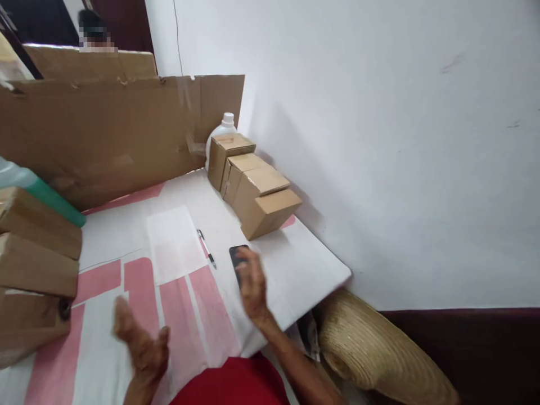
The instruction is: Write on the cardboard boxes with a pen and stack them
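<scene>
White wall (pixel 379 140) was seen behind a desk (pixel 312 264) covered in white and pink sheeting, with a cardboard sheet (pixel 105 135) stood upright along its far edge. A row of small boxes (pixel 253 185) was lined up against the wall, a white bottle (pixel 225 126) behind them, and more boxes (pixel 36 270) were stacked at the left. A straw hat (pixel 371 349) was lodged below the desk's corner. The right hand (pixel 253 287) was laid, fingers spread, over a dark phone (pixel 237 256) lying near the right edge; nothing was gripped. The left hand (pixel 143 343) was held open above the sheeting, empty. A pen (pixel 206 248) lay just beside the phone. A careless sweep could push the phone off the edge, or roll the pen away.
</scene>
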The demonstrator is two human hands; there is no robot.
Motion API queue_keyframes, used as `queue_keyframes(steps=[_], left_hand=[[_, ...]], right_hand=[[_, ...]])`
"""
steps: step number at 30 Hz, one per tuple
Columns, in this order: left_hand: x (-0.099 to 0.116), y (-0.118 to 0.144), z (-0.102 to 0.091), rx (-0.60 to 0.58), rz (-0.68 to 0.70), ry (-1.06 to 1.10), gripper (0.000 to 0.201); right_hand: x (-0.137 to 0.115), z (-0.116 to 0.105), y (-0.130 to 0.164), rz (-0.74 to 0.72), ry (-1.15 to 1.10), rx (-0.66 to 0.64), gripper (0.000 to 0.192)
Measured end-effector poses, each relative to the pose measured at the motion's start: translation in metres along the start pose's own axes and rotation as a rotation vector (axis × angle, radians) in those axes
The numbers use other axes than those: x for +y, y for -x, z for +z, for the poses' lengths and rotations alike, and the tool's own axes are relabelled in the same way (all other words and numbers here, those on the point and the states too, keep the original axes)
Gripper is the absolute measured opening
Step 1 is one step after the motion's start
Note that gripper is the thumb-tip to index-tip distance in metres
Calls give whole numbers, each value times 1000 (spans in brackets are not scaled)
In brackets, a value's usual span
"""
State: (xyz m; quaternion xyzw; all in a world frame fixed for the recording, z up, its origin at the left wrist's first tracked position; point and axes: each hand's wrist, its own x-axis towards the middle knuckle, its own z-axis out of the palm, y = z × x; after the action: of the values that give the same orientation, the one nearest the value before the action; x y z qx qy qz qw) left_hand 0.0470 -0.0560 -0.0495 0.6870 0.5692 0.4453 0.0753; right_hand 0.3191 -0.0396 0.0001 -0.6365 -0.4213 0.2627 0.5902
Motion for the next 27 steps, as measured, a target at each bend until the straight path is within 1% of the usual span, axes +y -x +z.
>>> queue_keyframes(steps=[2, 3, 4, 5, 6, 8, 9, 10, 11, 12, 13, 14, 15, 16, 18, 19, 21, 23, 25, 27], left_hand=[[38, -12, 41, -196, 66, 172, 88], [58, -24, 60, -291, 72, 264, 85], [78, -39, 79, -377, 69, 350, 84], [97, -55, 98, -478, 49, 426, 85], [115, -71, 118, -583, 11, 487, 86], [148, -102, 156, -647, 3, 517, 90], [162, -114, 173, -661, -8, 526, 90], [173, -123, 188, -670, -24, 532, 91], [183, -130, 199, -680, -37, 541, 90], [190, -134, 204, -688, -45, 554, 90], [193, -134, 204, -695, -44, 569, 90], [194, -131, 198, -698, -35, 586, 90], [191, -127, 185, -700, -17, 600, 91], [185, -120, 168, -686, 3, 612, 91], [164, -104, 124, -625, 28, 619, 88], [150, -95, 99, -547, 15, 618, 84], [121, -77, 52, -416, -79, 572, 75], [91, -58, 13, -267, -210, 477, 69], [63, -38, -13, -126, -325, 383, 67], [37, -21, -25, -27, -414, 332, 66]], right_hand=[[12, -55, -41, -18, 68, 328, 60], [17, -76, -64, 6, 55, 446, 67], [23, -92, -87, 53, 19, 495, 74], [30, -103, -108, 122, -18, 511, 81], [36, -109, -127, 167, -38, 504, 87], [47, -110, -154, 235, -73, 447, 95], [51, -108, -160, 251, -84, 410, 98], [55, -104, -163, 261, -93, 374, 100], [56, -100, -160, 265, -99, 344, 101], [57, -96, -154, 263, -102, 321, 102], [55, -93, -144, 257, -101, 311, 102], [52, -91, -131, 244, -99, 307, 101], [47, -88, -116, 218, -98, 300, 98], [41, -83, -100, 182, -101, 283, 93], [24, -67, -66, 90, -120, 202, 80], [15, -55, -50, 49, -134, 137, 74], [0, -23, -19, 15, -169, -24, 64], [-9, 13, 7, 37, -213, -188, 61], [-9, 48, 27, 83, -252, -322, 62], [-1, 75, 41, 118, -259, -422, 62]])
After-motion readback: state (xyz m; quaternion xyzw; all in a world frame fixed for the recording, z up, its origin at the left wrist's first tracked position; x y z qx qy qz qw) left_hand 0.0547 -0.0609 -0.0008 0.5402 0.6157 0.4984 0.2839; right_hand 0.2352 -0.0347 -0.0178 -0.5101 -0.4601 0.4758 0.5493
